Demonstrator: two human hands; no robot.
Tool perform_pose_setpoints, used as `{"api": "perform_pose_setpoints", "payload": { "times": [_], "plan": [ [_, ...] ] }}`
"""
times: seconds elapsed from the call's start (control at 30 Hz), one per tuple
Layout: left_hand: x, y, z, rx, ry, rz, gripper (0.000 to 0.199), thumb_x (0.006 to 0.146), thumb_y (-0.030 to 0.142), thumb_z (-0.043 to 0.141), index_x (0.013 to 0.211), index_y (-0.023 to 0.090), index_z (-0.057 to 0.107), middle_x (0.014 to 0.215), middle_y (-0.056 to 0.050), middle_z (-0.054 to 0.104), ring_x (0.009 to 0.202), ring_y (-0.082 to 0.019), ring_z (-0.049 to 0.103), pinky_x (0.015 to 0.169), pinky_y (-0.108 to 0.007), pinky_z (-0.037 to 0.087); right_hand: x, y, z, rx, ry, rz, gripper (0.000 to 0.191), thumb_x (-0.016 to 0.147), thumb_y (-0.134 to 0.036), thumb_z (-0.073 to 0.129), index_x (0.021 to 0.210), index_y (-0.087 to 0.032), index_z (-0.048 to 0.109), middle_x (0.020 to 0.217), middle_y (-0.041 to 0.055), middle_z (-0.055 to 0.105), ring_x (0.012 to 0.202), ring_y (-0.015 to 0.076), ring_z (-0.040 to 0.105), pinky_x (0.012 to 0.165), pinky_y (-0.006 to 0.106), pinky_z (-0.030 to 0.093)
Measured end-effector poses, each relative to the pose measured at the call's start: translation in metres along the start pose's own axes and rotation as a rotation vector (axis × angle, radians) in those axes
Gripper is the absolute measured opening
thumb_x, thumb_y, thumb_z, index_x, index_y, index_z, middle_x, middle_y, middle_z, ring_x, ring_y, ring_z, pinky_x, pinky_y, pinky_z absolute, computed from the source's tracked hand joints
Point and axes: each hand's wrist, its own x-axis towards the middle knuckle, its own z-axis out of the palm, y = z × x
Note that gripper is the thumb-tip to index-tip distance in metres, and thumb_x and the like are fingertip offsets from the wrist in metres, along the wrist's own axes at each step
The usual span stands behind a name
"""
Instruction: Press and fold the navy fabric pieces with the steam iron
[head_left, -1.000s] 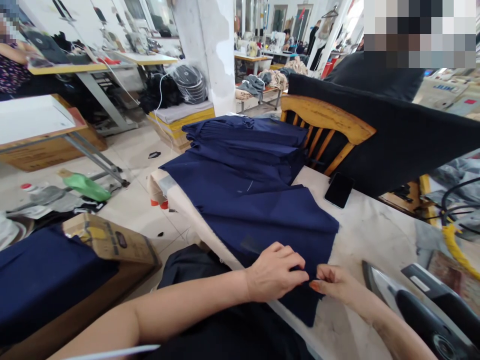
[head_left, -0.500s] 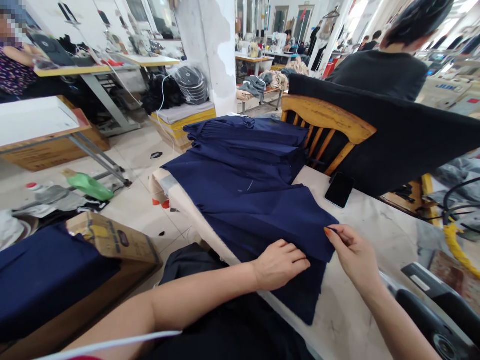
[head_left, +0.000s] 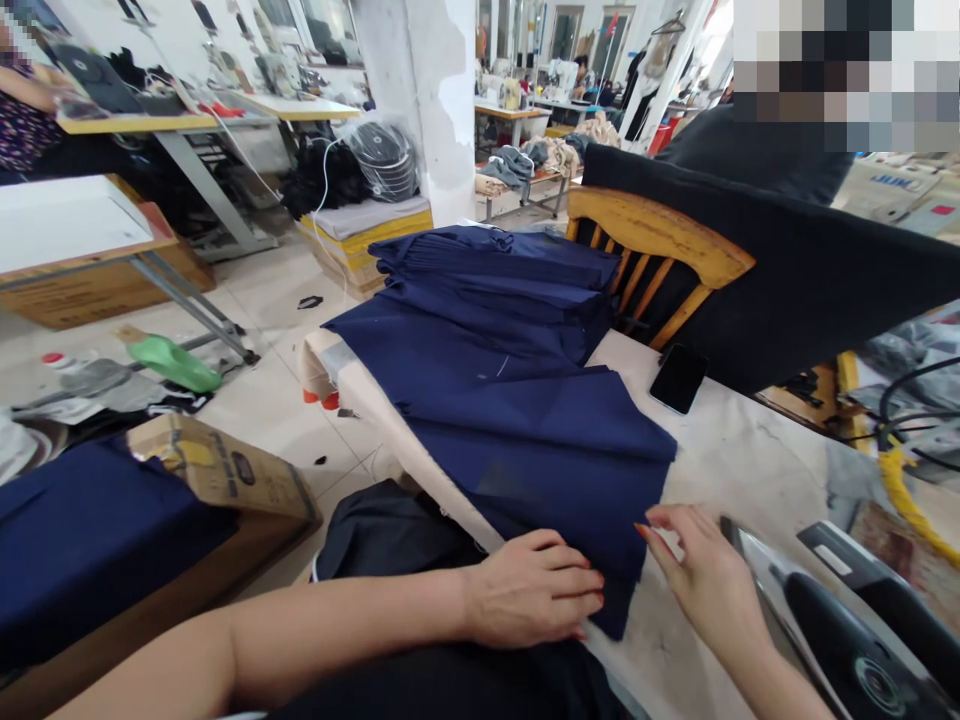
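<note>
Navy cloth (head_left: 517, 430) lies spread over the pale-covered table (head_left: 720, 480), running back to a stack of folded navy fabric (head_left: 495, 270). My left hand (head_left: 536, 588) rests flat on the cloth near the table's front edge, fingers pointing right and holding nothing. Just off the cloth's right edge is my right hand (head_left: 694, 555), its thumb and forefinger apart with a gap between them. Right beside that hand sits an iron (head_left: 847, 640) with a dark body, partly cut off by the frame.
A black phone (head_left: 679, 378) lies on the table beyond the cloth. Behind it stands a wooden chair (head_left: 660, 235) with black fabric, and a seated person's back (head_left: 757, 150). At lower left, a cardboard box (head_left: 240, 480) carries navy cloth. Yellow cord (head_left: 911, 500) lies at right.
My right hand has let go of the cloth's right corner and moved down toward me. My left hand has slid down and slightly left on the cloth.
</note>
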Motion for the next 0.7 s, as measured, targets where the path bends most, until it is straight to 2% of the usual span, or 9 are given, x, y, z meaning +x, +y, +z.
{"api": "perform_pose_setpoints", "payload": {
  "times": [0.07, 0.17, 0.27, 0.37, 0.53, 0.6, 0.7],
  "plan": [
    [-0.001, -0.003, -0.008, 0.010, 0.017, -0.049, 0.027, 0.096, 0.031, 0.040, 0.116, 0.018, 0.054, 0.114, -0.006, 0.061, 0.101, -0.016, 0.051, 0.088, -0.032, 0.036, -0.015, -0.002, 0.003, -0.058, -0.052, -0.195, 0.012, 0.090, -0.028, 0.046, 0.085, -0.022, 0.055, 0.083, 0.0028, 0.058, 0.082, 0.0180, 0.056, 0.074, 0.032, 0.042],
    [0.000, -0.011, -0.010, 0.045, 0.016, -0.162, 0.023, 0.096, 0.028, 0.040, 0.110, 0.018, 0.055, 0.101, -0.005, 0.061, 0.092, -0.016, 0.051, 0.082, -0.032, 0.036, -0.030, -0.003, 0.007, -0.154, -0.166, -0.437, 0.013, 0.090, -0.018, 0.045, 0.090, -0.021, 0.057, 0.080, 0.0021, 0.058, 0.077, 0.0169, 0.055, 0.069, 0.030, 0.041],
    [0.002, -0.018, -0.005, 0.084, -0.014, -0.220, 0.022, 0.096, 0.031, 0.041, 0.107, 0.019, 0.056, 0.094, -0.005, 0.059, 0.087, -0.017, 0.049, 0.076, -0.032, 0.035, -0.033, 0.000, 0.013, -0.334, -0.160, -0.557, 0.015, 0.088, -0.015, 0.046, 0.096, -0.020, 0.059, 0.081, 0.0032, 0.060, 0.078, 0.0178, 0.056, 0.068, 0.031, 0.040],
    [0.005, -0.021, -0.002, 0.103, -0.035, -0.217, 0.021, 0.095, 0.034, 0.042, 0.100, 0.020, 0.057, 0.090, -0.004, 0.056, 0.082, -0.016, 0.048, 0.069, -0.030, 0.033, -0.029, 0.002, 0.015, -0.429, -0.161, -0.543, 0.017, 0.087, -0.012, 0.045, 0.093, -0.018, 0.059, 0.079, 0.0036, 0.060, 0.075, 0.0184, 0.055, 0.066, 0.032, 0.038],
    [0.024, -0.031, -0.007, 0.136, -0.020, -0.192, 0.020, 0.095, 0.034, 0.043, 0.091, 0.020, 0.057, 0.087, -0.003, 0.056, 0.081, -0.016, 0.048, 0.067, -0.031, 0.032, -0.016, 0.007, 0.001, -0.335, -0.102, -0.527, 0.010, 0.087, -0.019, 0.048, 0.094, -0.021, 0.055, 0.080, 0.0016, 0.060, 0.075, 0.0170, 0.056, 0.067, 0.032, 0.039],
    [0.039, -0.045, -0.015, 0.161, 0.000, -0.175, 0.022, 0.097, 0.031, 0.038, 0.090, 0.020, 0.056, 0.085, -0.002, 0.056, 0.079, -0.016, 0.049, 0.065, -0.031, 0.033, -0.013, 0.015, -0.010, -0.332, -0.008, -0.454, 0.013, 0.088, -0.028, 0.050, 0.098, -0.020, 0.054, 0.083, 0.0027, 0.061, 0.077, 0.0171, 0.059, 0.069, 0.031, 0.042],
    [0.064, -0.083, -0.030, 0.219, 0.029, -0.200, 0.030, 0.099, 0.031, 0.029, 0.093, 0.019, 0.055, 0.087, -0.003, 0.058, 0.080, -0.014, 0.053, 0.063, -0.029, 0.034, -0.015, 0.032, -0.028, -0.361, 0.108, -0.308, 0.028, 0.088, -0.045, 0.047, 0.102, -0.021, 0.053, 0.088, 0.0038, 0.064, 0.077, 0.0172, 0.062, 0.066, 0.029, 0.045]
  ]
}}
